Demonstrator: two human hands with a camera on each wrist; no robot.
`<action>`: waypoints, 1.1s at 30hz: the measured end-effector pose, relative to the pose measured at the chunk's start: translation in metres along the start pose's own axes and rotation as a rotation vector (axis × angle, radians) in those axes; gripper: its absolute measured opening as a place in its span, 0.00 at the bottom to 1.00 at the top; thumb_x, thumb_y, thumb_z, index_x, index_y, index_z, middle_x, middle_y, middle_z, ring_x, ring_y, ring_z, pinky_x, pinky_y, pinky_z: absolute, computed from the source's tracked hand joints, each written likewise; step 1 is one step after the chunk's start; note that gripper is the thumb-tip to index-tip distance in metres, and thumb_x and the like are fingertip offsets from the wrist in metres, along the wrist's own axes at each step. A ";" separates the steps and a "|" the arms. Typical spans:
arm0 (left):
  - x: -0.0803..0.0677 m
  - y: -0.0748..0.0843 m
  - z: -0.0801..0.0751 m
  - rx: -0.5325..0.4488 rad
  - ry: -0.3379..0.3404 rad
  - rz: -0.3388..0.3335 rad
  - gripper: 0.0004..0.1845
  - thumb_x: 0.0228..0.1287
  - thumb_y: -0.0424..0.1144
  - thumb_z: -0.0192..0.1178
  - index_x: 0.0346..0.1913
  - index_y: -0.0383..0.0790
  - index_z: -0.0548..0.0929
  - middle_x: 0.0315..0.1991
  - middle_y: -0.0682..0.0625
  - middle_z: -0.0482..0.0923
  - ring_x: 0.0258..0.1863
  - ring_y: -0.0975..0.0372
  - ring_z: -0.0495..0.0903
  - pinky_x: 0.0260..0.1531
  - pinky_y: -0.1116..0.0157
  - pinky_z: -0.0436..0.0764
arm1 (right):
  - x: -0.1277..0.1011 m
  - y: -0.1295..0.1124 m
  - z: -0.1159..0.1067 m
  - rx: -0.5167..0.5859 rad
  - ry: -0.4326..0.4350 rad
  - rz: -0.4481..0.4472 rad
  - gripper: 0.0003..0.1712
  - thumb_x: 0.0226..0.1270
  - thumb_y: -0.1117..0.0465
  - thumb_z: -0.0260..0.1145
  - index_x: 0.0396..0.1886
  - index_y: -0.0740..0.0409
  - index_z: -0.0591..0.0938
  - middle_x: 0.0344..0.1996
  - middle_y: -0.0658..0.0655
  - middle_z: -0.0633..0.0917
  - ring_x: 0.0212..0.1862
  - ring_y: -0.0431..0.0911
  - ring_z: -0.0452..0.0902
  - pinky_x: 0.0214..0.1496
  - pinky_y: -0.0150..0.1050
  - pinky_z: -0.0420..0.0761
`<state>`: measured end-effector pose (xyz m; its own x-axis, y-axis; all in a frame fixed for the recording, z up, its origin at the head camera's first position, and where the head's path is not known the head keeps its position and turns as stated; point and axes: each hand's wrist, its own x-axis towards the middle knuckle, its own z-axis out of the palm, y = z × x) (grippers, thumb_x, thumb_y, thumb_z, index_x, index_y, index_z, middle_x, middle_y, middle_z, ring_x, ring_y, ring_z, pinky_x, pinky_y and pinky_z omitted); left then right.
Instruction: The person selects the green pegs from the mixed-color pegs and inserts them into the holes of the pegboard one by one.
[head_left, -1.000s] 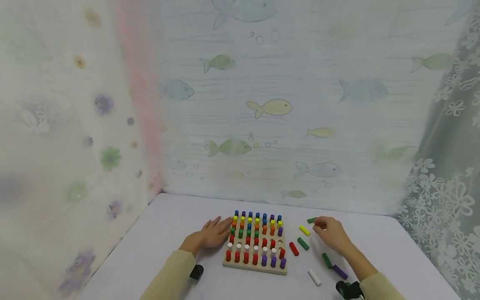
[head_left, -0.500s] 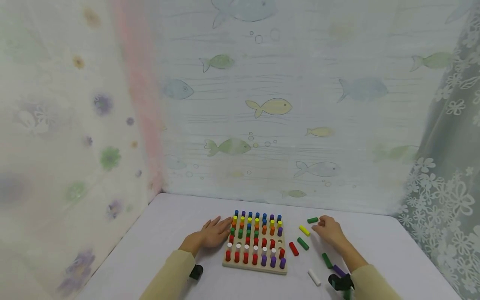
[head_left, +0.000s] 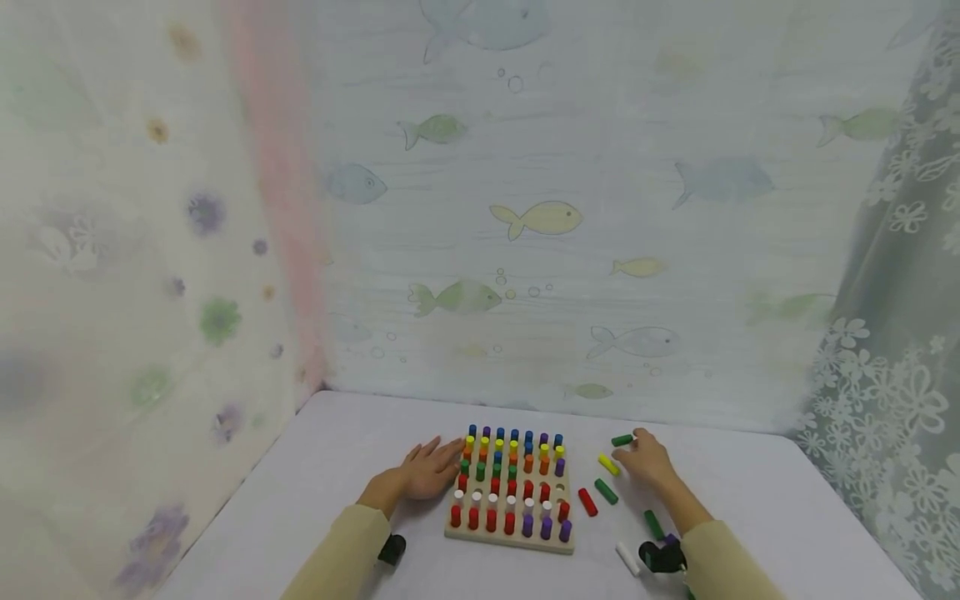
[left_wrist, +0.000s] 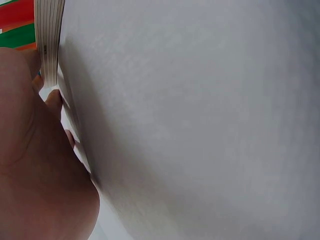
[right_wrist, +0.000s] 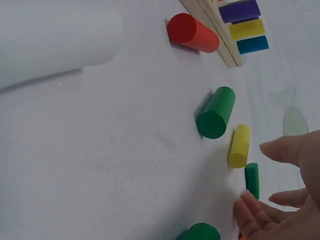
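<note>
My left hand (head_left: 431, 468) lies flat on the table with fingers spread, its fingertips at the left edge of a wooden pegboard (head_left: 510, 537). In the left wrist view the fingers (left_wrist: 54, 102) reach under and along the board's side (left_wrist: 48, 40). Rows of coloured pegs stand in the board. My right hand (head_left: 648, 460) hovers to the right of it, thumb and fingers apart with nothing between them. Its fingers come close to a green peg (head_left: 622, 440), and its thumb is by a yellow peg (head_left: 609, 464); both pegs lie on the table.
More loose pegs lie right of the board: green (head_left: 606, 491), red (head_left: 587, 502), white (head_left: 627, 559) and another green one (head_left: 654, 525). A purple peg (head_left: 671, 540) is mostly covered by the black right wrist camera (head_left: 662, 557). Two holes in the board's red row stand bare.
My right hand has moved left from beyond the far green peg, and its thumb and fingers have spread apart. The left hand has stayed at the board's edge.
</note>
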<state>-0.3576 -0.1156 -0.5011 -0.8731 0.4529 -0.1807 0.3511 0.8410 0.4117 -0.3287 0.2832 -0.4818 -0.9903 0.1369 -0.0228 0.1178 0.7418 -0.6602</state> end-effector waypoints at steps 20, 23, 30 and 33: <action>-0.003 0.002 0.000 0.008 0.016 0.014 0.31 0.82 0.53 0.43 0.81 0.49 0.58 0.81 0.50 0.58 0.81 0.47 0.47 0.78 0.40 0.44 | 0.016 -0.002 0.008 -0.026 -0.004 -0.007 0.33 0.74 0.60 0.58 0.70 0.78 0.65 0.68 0.82 0.66 0.70 0.75 0.61 0.71 0.68 0.64; -0.003 0.002 0.000 0.008 0.016 0.014 0.31 0.82 0.52 0.42 0.81 0.49 0.58 0.81 0.50 0.57 0.81 0.47 0.47 0.78 0.41 0.44 | 0.015 -0.003 0.008 -0.002 -0.004 -0.023 0.30 0.75 0.60 0.57 0.67 0.79 0.68 0.65 0.81 0.70 0.66 0.73 0.67 0.68 0.66 0.69; -0.004 0.003 0.000 0.007 0.020 0.025 0.31 0.83 0.51 0.42 0.81 0.46 0.58 0.80 0.47 0.58 0.81 0.45 0.47 0.77 0.40 0.43 | 0.018 -0.005 0.014 0.066 0.012 -0.024 0.23 0.74 0.64 0.55 0.60 0.76 0.76 0.57 0.75 0.79 0.54 0.63 0.77 0.58 0.59 0.79; -0.004 0.003 -0.001 0.006 0.021 0.026 0.31 0.83 0.52 0.41 0.81 0.46 0.58 0.80 0.47 0.58 0.81 0.45 0.48 0.77 0.40 0.44 | 0.019 -0.005 0.016 0.076 0.023 -0.031 0.21 0.74 0.64 0.56 0.58 0.75 0.78 0.54 0.73 0.81 0.51 0.60 0.78 0.57 0.57 0.80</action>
<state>-0.3531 -0.1156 -0.4987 -0.8706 0.4681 -0.1516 0.3754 0.8311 0.4104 -0.3497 0.2713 -0.4908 -0.9914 0.1300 0.0148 0.0802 0.6937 -0.7158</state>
